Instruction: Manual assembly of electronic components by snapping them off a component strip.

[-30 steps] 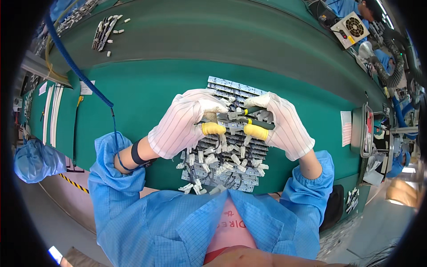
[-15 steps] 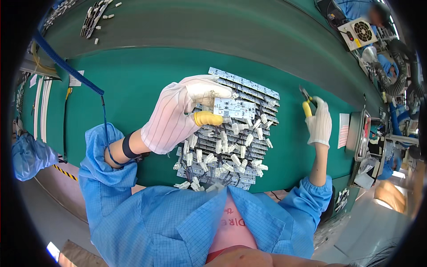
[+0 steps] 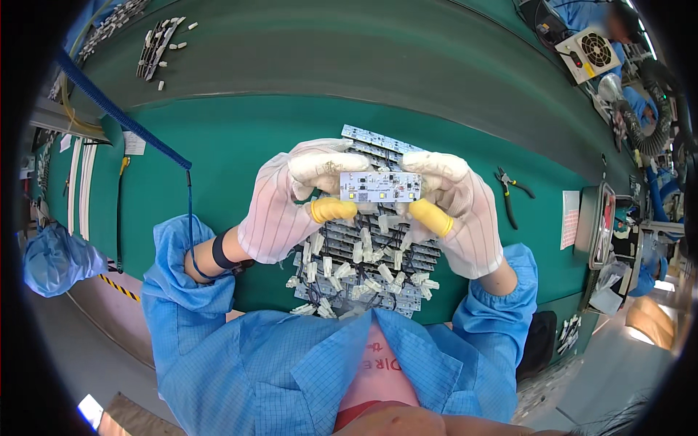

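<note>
Both hands wear white striped gloves with yellow covers on the thumbs. Between them they hold up a small white circuit board (image 3: 380, 187) that carries several yellowish square LEDs. My left hand (image 3: 302, 200) pinches its left end, and my right hand (image 3: 454, 207) pinches its right end. Below and behind lies a stack of circuit board strips (image 3: 392, 291) with dark wires and white plug connectors (image 3: 358, 252). A pair of pliers (image 3: 511, 192) with dark handles rests on the green mat, right of my right hand.
A green mat (image 3: 203, 152) covers the table. Beyond it runs a dark belt (image 3: 291, 62) with more board strips (image 3: 156, 47). A blue coiled cord (image 3: 120, 112) reaches my left wrist strap. At right are a paper sheet (image 3: 570, 218) and a metal tray (image 3: 598, 225).
My right hand has put the pliers down on the mat and come left to grip the board's right end. The board now shows its LEDs more fully.
</note>
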A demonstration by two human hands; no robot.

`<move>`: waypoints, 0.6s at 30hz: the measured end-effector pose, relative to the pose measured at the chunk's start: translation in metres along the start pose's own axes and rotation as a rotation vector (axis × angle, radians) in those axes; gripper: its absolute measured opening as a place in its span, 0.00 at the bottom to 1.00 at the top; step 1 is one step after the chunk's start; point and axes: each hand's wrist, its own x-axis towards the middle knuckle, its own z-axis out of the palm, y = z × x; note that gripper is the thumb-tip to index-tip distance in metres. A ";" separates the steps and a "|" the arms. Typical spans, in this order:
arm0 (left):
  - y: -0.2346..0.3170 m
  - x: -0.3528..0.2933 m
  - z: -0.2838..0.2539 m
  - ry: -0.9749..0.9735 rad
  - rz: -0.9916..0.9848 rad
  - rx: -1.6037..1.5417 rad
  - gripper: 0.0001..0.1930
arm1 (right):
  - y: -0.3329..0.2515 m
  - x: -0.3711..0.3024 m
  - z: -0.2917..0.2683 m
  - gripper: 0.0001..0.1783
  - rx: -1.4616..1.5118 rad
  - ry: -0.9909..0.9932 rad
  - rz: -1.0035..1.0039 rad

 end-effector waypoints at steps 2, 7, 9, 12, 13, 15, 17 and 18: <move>0.003 -0.002 -0.006 -0.041 -0.108 0.041 0.22 | 0.000 0.002 -0.009 0.24 0.038 -0.083 0.086; -0.001 0.010 -0.011 -0.142 0.291 0.335 0.25 | 0.013 0.001 -0.011 0.26 -0.181 -0.018 -0.063; 0.000 0.010 -0.009 -0.149 0.249 0.283 0.24 | 0.012 0.001 -0.010 0.26 -0.268 -0.025 -0.162; -0.001 0.005 -0.004 -0.054 0.135 0.229 0.16 | 0.005 0.001 -0.011 0.21 -0.272 -0.042 -0.059; 0.003 0.008 -0.007 -0.060 0.132 0.222 0.16 | -0.004 0.001 -0.009 0.19 -0.259 -0.050 0.017; 0.014 0.014 -0.021 -0.372 -0.184 0.224 0.20 | -0.003 0.005 -0.010 0.22 -0.193 -0.043 0.137; -0.006 -0.006 -0.028 -0.327 -0.006 0.706 0.18 | 0.021 0.007 -0.017 0.28 -0.338 -0.052 -0.175; -0.002 -0.005 -0.028 -0.375 0.040 0.769 0.18 | 0.020 0.006 -0.022 0.31 -0.280 -0.124 -0.064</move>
